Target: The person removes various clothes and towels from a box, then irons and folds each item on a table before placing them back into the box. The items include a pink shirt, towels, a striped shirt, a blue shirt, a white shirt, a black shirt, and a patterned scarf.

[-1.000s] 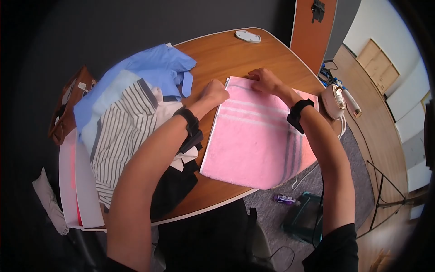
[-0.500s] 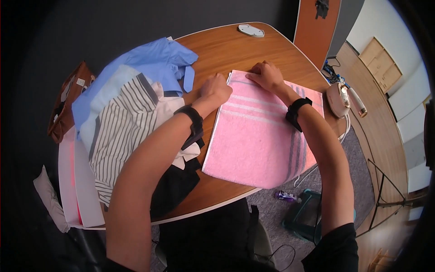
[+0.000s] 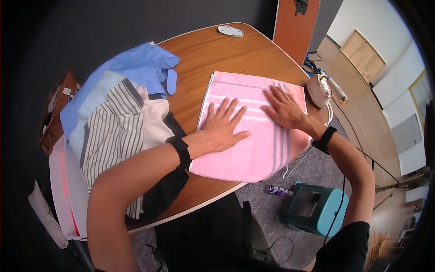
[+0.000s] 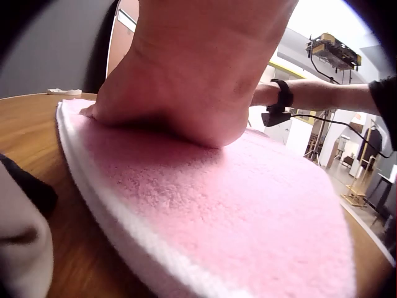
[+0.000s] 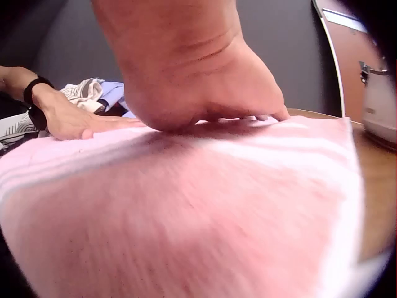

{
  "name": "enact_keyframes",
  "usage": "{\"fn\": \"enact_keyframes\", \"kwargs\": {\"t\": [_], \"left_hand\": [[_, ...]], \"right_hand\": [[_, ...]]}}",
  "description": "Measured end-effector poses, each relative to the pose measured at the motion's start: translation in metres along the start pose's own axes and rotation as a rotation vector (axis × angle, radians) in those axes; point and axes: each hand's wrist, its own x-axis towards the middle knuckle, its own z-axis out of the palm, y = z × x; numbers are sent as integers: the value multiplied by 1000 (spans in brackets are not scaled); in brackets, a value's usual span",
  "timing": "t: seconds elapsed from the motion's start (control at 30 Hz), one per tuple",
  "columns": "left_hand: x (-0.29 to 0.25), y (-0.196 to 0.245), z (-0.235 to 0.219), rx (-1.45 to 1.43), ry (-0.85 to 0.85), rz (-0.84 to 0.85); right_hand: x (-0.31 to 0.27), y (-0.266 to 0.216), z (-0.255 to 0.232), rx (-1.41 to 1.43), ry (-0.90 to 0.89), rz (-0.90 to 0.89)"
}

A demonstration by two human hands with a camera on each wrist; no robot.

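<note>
A pink striped towel point(image 3: 238, 165) lies spread on a wooden table point(image 3: 195, 54), between a heap of clothes point(image 3: 115, 124) and a pale iron point(image 3: 318, 92). The left hand point(image 3: 222, 130) and right hand point(image 3: 287, 109) rest on it, each grip wide — fingers straight, holding nothing. A white label point(image 3: 67, 91) on the brown bag point(image 3: 55, 120) is too small to read; the bag's contents are unclear. The left wrist view adds a yellow-and-black device point(image 4: 335, 52), raised behind.

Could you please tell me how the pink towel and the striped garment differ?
The pink towel lies spread nearly flat, while the striped garment lies rumpled. The towel is mostly pink with a few white and grey bands; the garment is pale with many narrow dark stripes. Both are cloth.
</note>
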Motion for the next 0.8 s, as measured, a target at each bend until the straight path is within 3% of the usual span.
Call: {"fn": "enact_keyframes", "kwargs": {"t": [0.07,0.23,0.4,0.53,0.67,0.8], "left_hand": [[-1,0,4,-7,35,-5],[0,-3,-2,-11,-16,-31],[10,-39,-10,87,-41,-16],[26,-57,-16,145,-64,26],[53,-53,-32,472,-8,-53],[75,-41,-21,886,254,-142]], "right_hand": [[-20,24,0,37,-75,153],[-53,35,-4,44,-10,263],[-63,22,-9,114,21,32],[-74,6,-4,58,11,42],[-69,16,-9,-2,-51,159],[-62,20,-12,-11,-83,227]]}}
